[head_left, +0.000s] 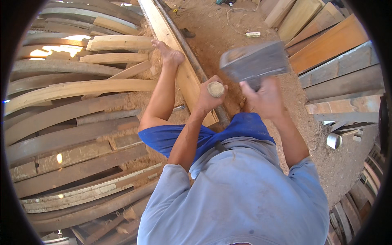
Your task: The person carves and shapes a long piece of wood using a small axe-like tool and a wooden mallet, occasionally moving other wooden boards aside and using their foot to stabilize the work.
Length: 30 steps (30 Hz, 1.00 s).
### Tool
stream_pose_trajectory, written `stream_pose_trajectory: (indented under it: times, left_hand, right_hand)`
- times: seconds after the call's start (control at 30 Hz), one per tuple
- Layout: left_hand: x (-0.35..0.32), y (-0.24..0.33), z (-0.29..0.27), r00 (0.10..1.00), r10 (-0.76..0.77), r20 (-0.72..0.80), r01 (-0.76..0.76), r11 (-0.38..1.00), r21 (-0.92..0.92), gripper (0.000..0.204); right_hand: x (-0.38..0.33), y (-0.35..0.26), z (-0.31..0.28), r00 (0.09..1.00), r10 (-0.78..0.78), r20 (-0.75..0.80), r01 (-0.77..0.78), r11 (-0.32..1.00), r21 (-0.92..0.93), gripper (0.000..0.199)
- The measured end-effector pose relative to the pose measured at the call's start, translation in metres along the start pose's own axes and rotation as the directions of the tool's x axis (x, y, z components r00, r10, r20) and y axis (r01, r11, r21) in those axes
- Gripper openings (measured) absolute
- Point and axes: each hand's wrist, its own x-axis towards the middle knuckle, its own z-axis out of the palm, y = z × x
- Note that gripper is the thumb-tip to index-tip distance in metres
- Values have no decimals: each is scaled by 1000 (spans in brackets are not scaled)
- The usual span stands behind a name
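From my remote view, the left hand (pixel 207 98) is closed around an upright handle (pixel 215 89), its lower end hidden. I have the right hand (pixel 265 100), blurred, wrapped on a dark mallet (pixel 253 61) raised just right of it. Below, the plank (pixel 190 83) runs away past the bare foot (pixel 169 55); curved timbers (pixel 81 90) limit room leftward, while sandy ground (pixel 294 134) stretches right to leaning boards (pixel 328 45)
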Motion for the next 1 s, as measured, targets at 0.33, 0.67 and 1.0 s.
stream_pose_trajectory:
  times: [0.33,0.67,1.0]
  left_hand:
    - [-24,-14,2,960,-101,-260,96,995,-31,16]
    - [-35,109,79,746,664,44,-664,738,122,22]
    - [-38,154,32,929,320,188,-368,734,570,53]
  right_hand:
    - [-19,31,7,989,-65,137,41,985,169,33]
    - [-51,140,15,902,223,369,-430,421,799,33]
    - [-78,135,-16,927,255,276,-360,391,847,57]
